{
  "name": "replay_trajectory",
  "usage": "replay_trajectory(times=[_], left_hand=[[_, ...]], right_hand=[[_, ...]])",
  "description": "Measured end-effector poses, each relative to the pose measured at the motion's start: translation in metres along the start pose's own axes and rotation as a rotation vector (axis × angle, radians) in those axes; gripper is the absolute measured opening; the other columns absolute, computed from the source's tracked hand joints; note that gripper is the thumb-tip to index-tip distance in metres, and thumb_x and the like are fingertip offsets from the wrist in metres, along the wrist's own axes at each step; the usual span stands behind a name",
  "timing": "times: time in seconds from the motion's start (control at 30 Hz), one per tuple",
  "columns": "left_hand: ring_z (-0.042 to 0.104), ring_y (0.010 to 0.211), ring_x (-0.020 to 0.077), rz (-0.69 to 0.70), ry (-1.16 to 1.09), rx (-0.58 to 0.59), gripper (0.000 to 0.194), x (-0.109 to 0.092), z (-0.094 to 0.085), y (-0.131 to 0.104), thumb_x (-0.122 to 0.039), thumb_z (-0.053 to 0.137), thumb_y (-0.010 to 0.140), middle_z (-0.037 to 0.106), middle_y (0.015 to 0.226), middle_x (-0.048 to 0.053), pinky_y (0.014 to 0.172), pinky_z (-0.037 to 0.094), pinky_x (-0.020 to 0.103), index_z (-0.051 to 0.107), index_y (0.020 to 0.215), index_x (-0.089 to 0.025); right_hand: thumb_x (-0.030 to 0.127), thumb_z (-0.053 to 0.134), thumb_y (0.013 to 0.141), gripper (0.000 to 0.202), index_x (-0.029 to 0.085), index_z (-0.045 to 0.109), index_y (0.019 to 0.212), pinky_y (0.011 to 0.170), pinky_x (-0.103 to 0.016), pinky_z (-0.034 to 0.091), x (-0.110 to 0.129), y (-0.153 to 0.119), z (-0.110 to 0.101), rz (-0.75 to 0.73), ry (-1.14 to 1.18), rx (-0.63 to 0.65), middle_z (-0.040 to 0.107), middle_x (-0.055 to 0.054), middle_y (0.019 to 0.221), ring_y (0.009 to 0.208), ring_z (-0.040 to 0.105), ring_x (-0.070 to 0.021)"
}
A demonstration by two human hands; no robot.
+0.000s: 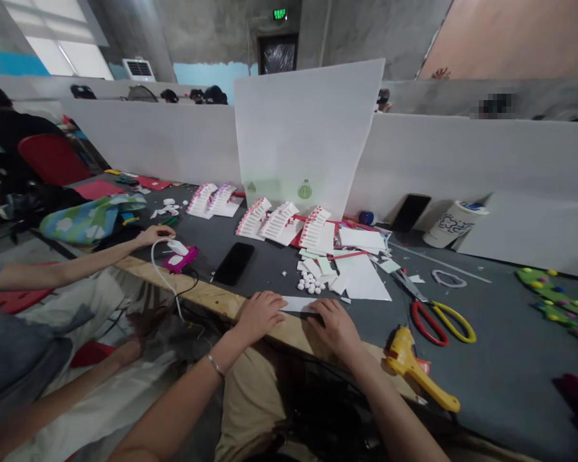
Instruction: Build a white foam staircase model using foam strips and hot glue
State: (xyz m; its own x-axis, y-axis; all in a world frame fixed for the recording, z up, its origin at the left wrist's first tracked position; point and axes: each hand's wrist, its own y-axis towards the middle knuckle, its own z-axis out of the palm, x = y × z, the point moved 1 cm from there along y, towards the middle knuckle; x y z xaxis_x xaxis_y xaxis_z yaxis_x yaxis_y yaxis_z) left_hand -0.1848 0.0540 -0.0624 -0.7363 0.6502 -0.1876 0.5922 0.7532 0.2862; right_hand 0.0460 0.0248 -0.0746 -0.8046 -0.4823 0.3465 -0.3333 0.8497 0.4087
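Observation:
A narrow strip of white paper (298, 304) lies flat at the table's front edge. My left hand (264, 312) rests on its left end, fingers pressed together. On the right end is my right hand (334, 321), its fingertips against the paper and its thumb apart. Just behind the strip sits a pile of small white balls (311, 282), with white paper scraps (325, 264) around it. A larger white sheet (363, 277) lies behind my right hand.
Scissors (426, 305) with red and yellow handles and a yellow glue gun (417, 369) lie right. A phone (234, 263) lies left, near another person's hand (155, 235). Folded white pieces with red tips (280, 222) and a cup (453, 223) stand farther back.

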Motion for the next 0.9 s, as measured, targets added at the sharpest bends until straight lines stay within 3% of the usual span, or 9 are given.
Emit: replay_trajectory(times=[0.1, 0.23, 0.37, 0.57, 0.77, 0.9], left_hand=[[0.057, 0.096, 0.0180, 0.100, 0.042, 0.065, 0.011, 0.007, -0.003, 0.002, -0.026, 0.062, 0.088, 0.068, 0.102, 0.002, 0.080, 0.040, 0.033, 0.067, 0.096, -0.023], [0.055, 0.101, 0.0200, 0.203, 0.127, 0.000, 0.010, 0.008, -0.006, 0.001, -0.022, 0.057, 0.090, 0.067, 0.104, 0.006, 0.085, 0.039, 0.036, 0.066, 0.092, -0.019], [0.055, 0.100, 0.0218, 0.168, 0.113, -0.038, 0.021, 0.002, -0.004, 0.001, -0.036, 0.064, 0.085, 0.066, 0.105, 0.006, 0.084, 0.039, 0.036, 0.065, 0.097, -0.020], [0.057, 0.091, 0.0181, 0.195, 0.134, 0.013, 0.011, 0.003, 0.000, 0.003, -0.027, 0.056, 0.091, 0.067, 0.096, 0.004, 0.077, 0.038, 0.033, 0.064, 0.091, -0.020], [0.054, 0.099, 0.0225, 0.080, 0.110, 0.005, 0.035, -0.012, -0.001, 0.012, -0.051, 0.064, 0.081, 0.064, 0.104, 0.007, 0.086, 0.038, 0.038, 0.064, 0.097, -0.020], [0.054, 0.095, 0.0206, 0.067, 0.125, 0.044, 0.015, -0.019, 0.000, 0.017, -0.034, 0.063, 0.086, 0.064, 0.099, 0.005, 0.085, 0.039, 0.036, 0.064, 0.092, -0.021]], right_hand=[[0.011, 0.056, 0.087, 0.020, 0.021, 0.064, 0.103, 0.084, -0.036, 0.048, -0.003, -0.007, -0.002, -0.067, 0.013, 0.039, 0.067, -0.008, 0.103, 0.096, 0.057, -0.0232], [0.011, 0.056, 0.088, 0.014, 0.020, 0.066, 0.092, 0.076, -0.033, 0.047, -0.003, -0.004, -0.004, -0.144, -0.110, 0.096, 0.067, -0.006, 0.089, 0.083, 0.058, -0.0212], [0.014, 0.055, 0.090, 0.013, 0.019, 0.064, 0.082, 0.071, -0.031, 0.043, -0.001, 0.000, -0.002, -0.204, -0.210, 0.097, 0.064, -0.005, 0.079, 0.076, 0.056, -0.0195], [0.023, 0.060, 0.089, 0.005, 0.020, 0.062, 0.085, 0.071, -0.031, 0.038, 0.004, -0.002, -0.001, -0.141, -0.228, 0.032, 0.063, -0.005, 0.083, 0.080, 0.054, -0.0203], [0.020, 0.053, 0.092, 0.018, 0.021, 0.060, 0.076, 0.068, -0.031, 0.035, 0.007, -0.002, 0.006, -0.132, -0.326, -0.023, 0.061, -0.004, 0.074, 0.073, 0.053, -0.0190], [0.021, 0.049, 0.095, 0.022, 0.021, 0.058, 0.075, 0.067, -0.031, 0.038, 0.004, -0.002, 0.011, -0.077, -0.248, -0.073, 0.061, -0.004, 0.072, 0.071, 0.055, -0.0185]])
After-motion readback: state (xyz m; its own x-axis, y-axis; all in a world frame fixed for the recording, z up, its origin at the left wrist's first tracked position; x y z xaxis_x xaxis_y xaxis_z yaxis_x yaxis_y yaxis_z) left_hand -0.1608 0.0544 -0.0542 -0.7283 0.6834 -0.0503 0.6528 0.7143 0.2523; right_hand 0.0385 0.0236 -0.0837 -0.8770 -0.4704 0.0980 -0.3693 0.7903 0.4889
